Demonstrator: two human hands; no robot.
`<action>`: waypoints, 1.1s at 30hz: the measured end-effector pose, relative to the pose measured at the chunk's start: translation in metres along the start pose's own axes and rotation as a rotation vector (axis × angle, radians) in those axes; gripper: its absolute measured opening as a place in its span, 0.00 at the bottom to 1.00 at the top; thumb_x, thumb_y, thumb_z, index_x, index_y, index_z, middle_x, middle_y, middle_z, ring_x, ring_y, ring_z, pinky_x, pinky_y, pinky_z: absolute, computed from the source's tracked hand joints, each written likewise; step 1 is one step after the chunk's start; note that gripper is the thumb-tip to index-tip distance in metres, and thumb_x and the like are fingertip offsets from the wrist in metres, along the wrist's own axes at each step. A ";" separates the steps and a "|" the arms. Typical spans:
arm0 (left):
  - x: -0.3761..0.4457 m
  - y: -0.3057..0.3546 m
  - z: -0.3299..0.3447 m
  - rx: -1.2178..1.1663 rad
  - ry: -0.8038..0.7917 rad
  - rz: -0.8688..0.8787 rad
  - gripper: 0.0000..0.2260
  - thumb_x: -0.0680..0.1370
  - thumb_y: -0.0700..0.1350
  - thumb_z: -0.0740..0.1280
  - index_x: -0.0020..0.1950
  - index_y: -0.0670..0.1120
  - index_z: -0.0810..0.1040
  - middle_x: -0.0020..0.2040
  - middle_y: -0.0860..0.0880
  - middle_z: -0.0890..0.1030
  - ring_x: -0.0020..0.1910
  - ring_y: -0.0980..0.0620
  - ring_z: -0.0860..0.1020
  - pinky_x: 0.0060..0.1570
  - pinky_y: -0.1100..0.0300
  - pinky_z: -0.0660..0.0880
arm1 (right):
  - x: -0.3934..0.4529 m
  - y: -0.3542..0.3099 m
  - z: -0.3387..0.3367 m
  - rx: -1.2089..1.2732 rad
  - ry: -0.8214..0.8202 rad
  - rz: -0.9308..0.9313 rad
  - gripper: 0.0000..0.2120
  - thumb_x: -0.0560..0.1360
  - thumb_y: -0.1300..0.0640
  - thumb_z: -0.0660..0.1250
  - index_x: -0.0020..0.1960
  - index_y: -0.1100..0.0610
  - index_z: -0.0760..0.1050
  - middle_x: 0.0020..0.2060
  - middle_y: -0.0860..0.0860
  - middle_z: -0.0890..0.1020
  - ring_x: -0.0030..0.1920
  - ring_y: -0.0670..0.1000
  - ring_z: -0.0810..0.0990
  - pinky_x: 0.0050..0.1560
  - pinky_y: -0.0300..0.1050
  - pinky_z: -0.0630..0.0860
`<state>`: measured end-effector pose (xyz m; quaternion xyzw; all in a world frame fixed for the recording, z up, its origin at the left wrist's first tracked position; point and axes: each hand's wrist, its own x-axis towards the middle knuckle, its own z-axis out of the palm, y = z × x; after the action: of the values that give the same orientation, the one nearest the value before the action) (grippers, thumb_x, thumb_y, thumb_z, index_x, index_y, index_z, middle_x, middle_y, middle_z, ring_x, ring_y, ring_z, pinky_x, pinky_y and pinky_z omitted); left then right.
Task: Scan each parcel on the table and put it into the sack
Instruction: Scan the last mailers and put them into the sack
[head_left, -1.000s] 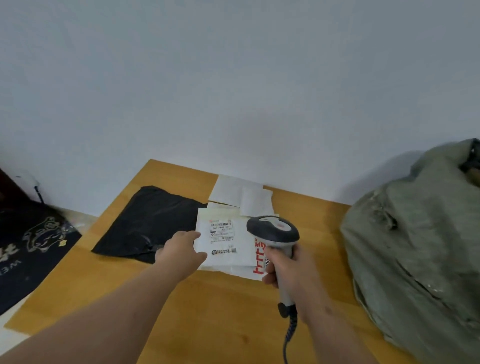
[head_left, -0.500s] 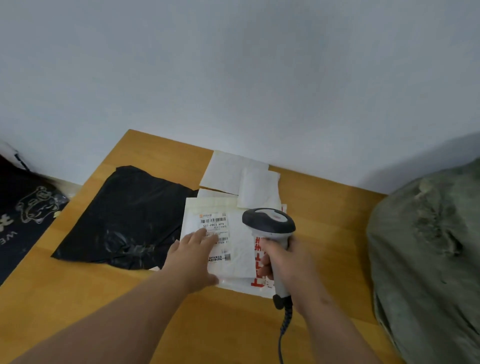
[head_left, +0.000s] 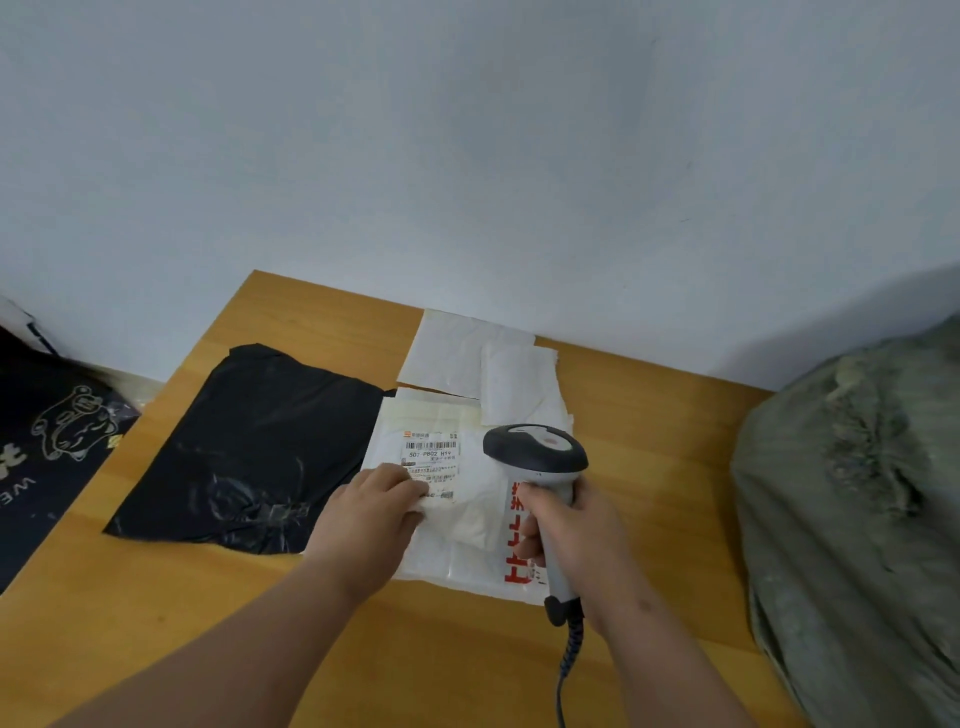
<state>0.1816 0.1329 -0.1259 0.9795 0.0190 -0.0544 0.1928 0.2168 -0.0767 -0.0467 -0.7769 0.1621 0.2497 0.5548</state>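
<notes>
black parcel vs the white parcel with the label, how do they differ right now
The black parcel is dark, glossy and shows no label; the white parcel is pale with a barcode label and red print. The black parcel lies untouched; the white parcel is gripped by the left hand, with the scanner in the right hand above it. The white parcel overlaps other white packets; the black one lies to its left. Both are flat soft bags on the table.

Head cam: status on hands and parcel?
Left hand pinching labelled white parcel. Right hand gripping scanner over it. Sack on right, path unobstructed.
</notes>
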 end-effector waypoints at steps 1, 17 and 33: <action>-0.003 0.001 -0.002 0.017 -0.005 0.003 0.14 0.80 0.49 0.66 0.65 0.53 0.79 0.61 0.55 0.77 0.59 0.49 0.75 0.60 0.54 0.71 | -0.005 -0.001 0.001 0.004 0.003 -0.010 0.05 0.77 0.55 0.67 0.47 0.57 0.77 0.35 0.54 0.81 0.32 0.50 0.82 0.42 0.49 0.83; -0.071 0.001 -0.016 -0.364 -0.414 -0.365 0.21 0.81 0.38 0.57 0.71 0.55 0.74 0.79 0.49 0.56 0.64 0.45 0.71 0.54 0.57 0.75 | -0.102 0.034 0.013 0.085 0.028 -0.061 0.06 0.77 0.55 0.68 0.50 0.57 0.77 0.34 0.54 0.81 0.32 0.50 0.81 0.33 0.38 0.77; -0.086 0.019 0.013 -0.770 -0.108 -0.859 0.24 0.77 0.44 0.71 0.71 0.41 0.69 0.59 0.41 0.77 0.53 0.43 0.74 0.49 0.50 0.72 | -0.127 0.081 0.007 0.116 0.033 0.032 0.07 0.77 0.55 0.69 0.47 0.59 0.77 0.31 0.52 0.80 0.31 0.50 0.81 0.38 0.46 0.76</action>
<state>0.0961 0.1093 -0.1209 0.7390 0.4236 -0.1669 0.4966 0.0681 -0.0998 -0.0396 -0.7448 0.1976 0.2359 0.5921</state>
